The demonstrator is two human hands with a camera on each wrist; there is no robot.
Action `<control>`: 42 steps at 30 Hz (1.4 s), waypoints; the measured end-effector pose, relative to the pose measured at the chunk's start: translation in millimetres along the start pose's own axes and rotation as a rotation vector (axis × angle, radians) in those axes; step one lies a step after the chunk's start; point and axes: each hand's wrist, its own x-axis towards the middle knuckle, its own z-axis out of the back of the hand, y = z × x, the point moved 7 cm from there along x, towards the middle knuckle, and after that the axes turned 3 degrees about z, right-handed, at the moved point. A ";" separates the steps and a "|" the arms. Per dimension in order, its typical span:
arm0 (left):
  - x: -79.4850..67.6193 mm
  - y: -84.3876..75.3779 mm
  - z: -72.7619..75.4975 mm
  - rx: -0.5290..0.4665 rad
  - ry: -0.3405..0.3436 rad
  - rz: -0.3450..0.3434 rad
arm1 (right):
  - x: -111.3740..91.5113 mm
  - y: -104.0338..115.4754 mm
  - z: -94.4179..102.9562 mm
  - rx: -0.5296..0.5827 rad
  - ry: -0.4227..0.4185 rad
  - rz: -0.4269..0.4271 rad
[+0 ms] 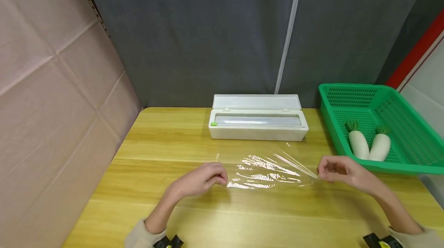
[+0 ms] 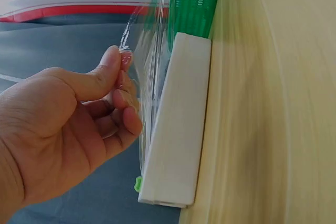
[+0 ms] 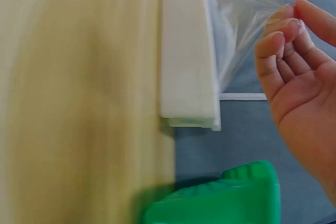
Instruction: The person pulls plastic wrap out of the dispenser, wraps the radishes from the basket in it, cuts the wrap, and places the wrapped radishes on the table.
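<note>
A sheet of clear plastic wrap [image 1: 263,169] stretches between the two hands, coming from a white wrap dispenser box [image 1: 258,133] with its lid raised. My left hand [image 1: 204,178] pinches one corner between thumb and forefinger, as the left wrist view shows. At the other corner, my right hand [image 1: 341,171] pinches the film with thumb and fingertips, and creases fan out from there. In the right wrist view the film [image 3: 236,19] rises from the box's edge to those fingertips. A green slider [image 1: 213,124] sits at the left end of the box.
A green plastic basket [image 1: 331,124] stands at the right of the wooden table [image 1: 156,136], holding two white radishes [image 1: 359,144] with green tops. Behind the table hangs a dark grey curtain [image 1: 194,39]. A pale sheet-covered wall [image 1: 52,124] borders the left side.
</note>
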 end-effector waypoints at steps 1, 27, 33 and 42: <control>-0.7 3.9 -1.4 0.000 0.010 0.014 | -0.5 -4.1 -3.6 0.007 0.015 -0.024; 3.4 48.3 -36.1 -0.007 0.103 0.129 | -3.1 -60.4 -44.0 -0.184 0.157 -0.208; 2.3 51.6 -38.1 -0.020 0.132 0.174 | -2.0 -66.9 -44.5 -0.196 0.131 -0.295; 1.2 55.5 -39.3 -0.013 0.143 0.190 | 1.8 -70.0 -45.6 -0.222 0.081 -0.328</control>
